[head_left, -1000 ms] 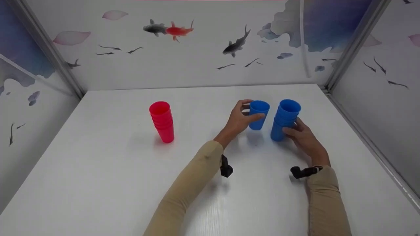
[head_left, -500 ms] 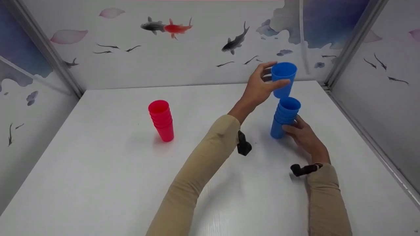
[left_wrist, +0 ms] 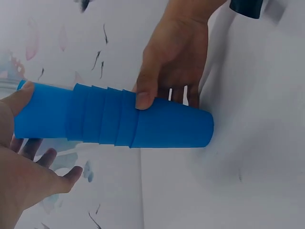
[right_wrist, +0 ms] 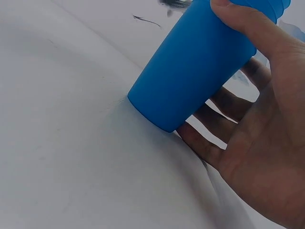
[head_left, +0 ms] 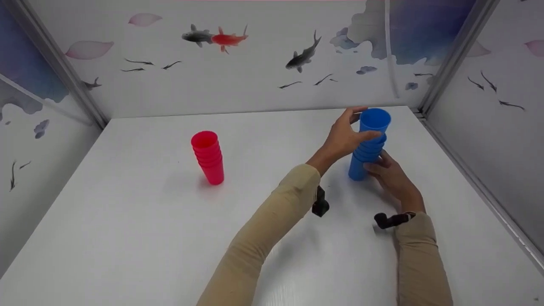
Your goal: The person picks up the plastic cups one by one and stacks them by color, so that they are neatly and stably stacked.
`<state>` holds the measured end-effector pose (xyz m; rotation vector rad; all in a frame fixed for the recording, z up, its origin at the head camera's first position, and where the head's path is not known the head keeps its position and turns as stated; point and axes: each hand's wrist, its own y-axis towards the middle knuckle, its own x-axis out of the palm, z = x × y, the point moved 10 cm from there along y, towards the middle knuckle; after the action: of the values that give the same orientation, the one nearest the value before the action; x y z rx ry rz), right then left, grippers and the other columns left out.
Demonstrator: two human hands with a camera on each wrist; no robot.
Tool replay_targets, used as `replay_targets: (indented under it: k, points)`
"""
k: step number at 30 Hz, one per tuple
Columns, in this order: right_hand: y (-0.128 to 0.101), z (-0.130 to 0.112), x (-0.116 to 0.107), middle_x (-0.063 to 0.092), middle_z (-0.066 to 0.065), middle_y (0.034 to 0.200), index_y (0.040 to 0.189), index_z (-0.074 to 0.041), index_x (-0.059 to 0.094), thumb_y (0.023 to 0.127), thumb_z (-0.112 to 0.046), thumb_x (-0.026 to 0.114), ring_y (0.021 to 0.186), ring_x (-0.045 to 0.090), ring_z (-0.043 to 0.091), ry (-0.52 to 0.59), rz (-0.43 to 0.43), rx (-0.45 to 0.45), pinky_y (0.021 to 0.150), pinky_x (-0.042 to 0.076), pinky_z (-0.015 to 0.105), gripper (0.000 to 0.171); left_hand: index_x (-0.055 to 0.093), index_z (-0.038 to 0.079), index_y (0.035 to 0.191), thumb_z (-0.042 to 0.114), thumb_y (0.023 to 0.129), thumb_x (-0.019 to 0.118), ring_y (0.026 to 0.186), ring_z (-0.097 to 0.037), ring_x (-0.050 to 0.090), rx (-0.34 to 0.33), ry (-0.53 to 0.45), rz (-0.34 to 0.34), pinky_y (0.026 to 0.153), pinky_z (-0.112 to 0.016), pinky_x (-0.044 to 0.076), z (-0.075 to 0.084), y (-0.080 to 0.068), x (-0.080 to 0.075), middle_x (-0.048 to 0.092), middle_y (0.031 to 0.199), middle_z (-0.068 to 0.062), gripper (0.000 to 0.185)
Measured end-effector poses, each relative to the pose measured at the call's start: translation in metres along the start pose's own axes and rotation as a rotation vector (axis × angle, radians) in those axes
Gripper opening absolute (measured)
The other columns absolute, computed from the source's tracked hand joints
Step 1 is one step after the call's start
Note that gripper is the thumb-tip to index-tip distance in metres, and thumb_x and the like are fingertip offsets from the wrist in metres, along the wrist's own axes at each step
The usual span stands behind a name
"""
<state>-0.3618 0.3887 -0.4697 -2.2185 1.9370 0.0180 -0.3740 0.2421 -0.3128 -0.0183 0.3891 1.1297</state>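
Note:
A blue cup (head_left: 374,122) sits partway inside the top of a stack of blue cups (head_left: 358,168) that stands upright on the right side of the table. My left hand (head_left: 345,137) grips this top cup from the left, thumb across its near side. Lower on the stack, my right hand (head_left: 393,176) holds the bottom cup from the right between thumb and fingers. In the left wrist view several nested rims of the blue stack (left_wrist: 109,117) show below the top cup. The right wrist view has the bottom cup (right_wrist: 186,71) resting on the tabletop.
A stack of red cups (head_left: 210,159) stands upright on the white table (head_left: 148,233), left of centre. Panels printed with fish and petals enclose the table at the back wall (head_left: 255,85) and both sides.
My left hand has carried a single blue cup from left of the stack, up over it, then down into its top. The right hand keeps holding the stack; the red cups stay put.

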Motion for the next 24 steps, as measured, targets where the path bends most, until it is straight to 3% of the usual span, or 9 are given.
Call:
replay_targets:
  k: [6,13,17,21,24]
  points:
    - [0.004,-0.002,0.002,-0.001,0.007,0.171,0.161,-0.032,-0.007,0.096,-0.041,0.065,0.158,0.004,0.035,0.014,-0.011,0.001,0.127,0.014,0.053,0.097,0.044,0.020,0.148,0.032,0.090,0.075,0.145,-0.016,0.045,-0.027,0.010,0.014,0.116,-0.038,0.042,-0.008,-0.002,-0.004,0.048,0.155,0.000,0.068]
    - [0.002,-0.004,0.002,0.000,0.009,0.171,0.161,-0.030,-0.007,0.097,-0.038,0.064,0.158,0.004,0.037,0.008,-0.018,-0.009,0.126,0.013,0.055,0.096,0.039,0.020,0.152,0.033,0.089,0.075,0.146,-0.013,0.042,0.013,-0.003,-0.016,0.116,-0.036,0.042,-0.011,-0.004,-0.005,0.052,0.152,0.003,0.073]
    - [-0.001,-0.010,0.001,0.006,0.012,0.170,0.162,-0.024,-0.002,0.100,-0.033,0.062,0.157,0.007,0.038,-0.029,-0.033,-0.052,0.125,0.013,0.058,0.090,0.037,0.021,0.153,0.038,0.089,0.076,0.148,-0.014,0.040,0.061,-0.003,-0.009,0.117,-0.041,0.041,-0.015,-0.006,-0.020,0.049,0.154,0.003,0.077]
    - [-0.012,-0.029,-0.011,0.012,0.015,0.169,0.162,-0.018,0.006,0.103,-0.026,0.056,0.156,0.014,0.039,-0.074,-0.014,-0.138,0.124,0.016,0.061,0.078,0.035,0.022,0.155,0.040,0.091,0.073,0.149,-0.016,0.038,0.098,0.065,0.008,0.119,-0.043,0.038,-0.017,-0.009,-0.044,0.044,0.158,0.001,0.077]
    - [-0.026,-0.054,-0.030,0.017,0.013,0.168,0.162,-0.019,0.015,0.105,-0.028,0.052,0.154,0.022,0.033,-0.123,0.080,-0.202,0.125,0.027,0.047,0.069,0.033,0.020,0.157,0.042,0.093,0.069,0.149,-0.019,0.038,0.109,0.170,0.045,0.119,-0.041,0.038,-0.017,-0.011,-0.068,0.041,0.160,-0.002,0.076]
